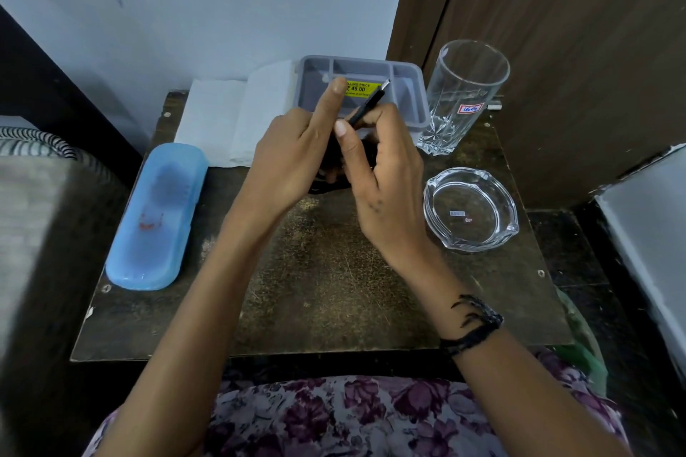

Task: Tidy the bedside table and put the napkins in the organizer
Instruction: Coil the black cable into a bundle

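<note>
Two white napkins (237, 115) lie folded at the back left of the dark wooden bedside table (334, 289), one partly propped against the grey divided organizer (371, 61), which carries a yellow price sticker. Both hands meet just in front of the organizer over the middle of the table. My left hand (289, 159) grips a dark bundle with its index finger pointing up. My right hand (386, 189) pinches a black cable (367, 108) whose metal-tipped end points over the organizer. The bundle between my palms is mostly hidden.
A translucent blue oblong case (159, 215) lies along the table's left side. An empty tall glass tumbler (464, 96) stands at the back right beside the organizer, with a clear glass ashtray (471, 210) in front of it. A wall and a wooden panel stand behind.
</note>
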A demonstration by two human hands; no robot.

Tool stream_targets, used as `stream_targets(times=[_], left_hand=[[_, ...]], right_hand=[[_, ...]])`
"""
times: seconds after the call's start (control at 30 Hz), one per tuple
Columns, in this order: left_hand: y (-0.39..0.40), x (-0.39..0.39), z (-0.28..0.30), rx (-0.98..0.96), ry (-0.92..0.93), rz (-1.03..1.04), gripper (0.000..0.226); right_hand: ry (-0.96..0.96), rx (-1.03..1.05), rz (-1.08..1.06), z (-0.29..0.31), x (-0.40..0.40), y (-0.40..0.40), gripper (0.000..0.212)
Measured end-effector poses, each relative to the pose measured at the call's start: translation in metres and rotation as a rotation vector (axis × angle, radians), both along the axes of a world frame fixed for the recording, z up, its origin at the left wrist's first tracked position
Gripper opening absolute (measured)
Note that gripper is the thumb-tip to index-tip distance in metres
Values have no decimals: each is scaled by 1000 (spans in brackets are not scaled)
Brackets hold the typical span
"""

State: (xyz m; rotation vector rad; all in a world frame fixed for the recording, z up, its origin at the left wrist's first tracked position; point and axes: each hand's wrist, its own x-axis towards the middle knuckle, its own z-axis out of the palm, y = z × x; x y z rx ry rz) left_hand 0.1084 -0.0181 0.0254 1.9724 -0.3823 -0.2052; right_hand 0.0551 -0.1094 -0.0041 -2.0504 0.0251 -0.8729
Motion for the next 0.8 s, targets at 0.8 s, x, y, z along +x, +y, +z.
stream_targets(times=[0.8], left_hand=[[-7,-10,-12,-418,-381,307,45]], right_hand=[[385,954,242,1,11,-11,7]])
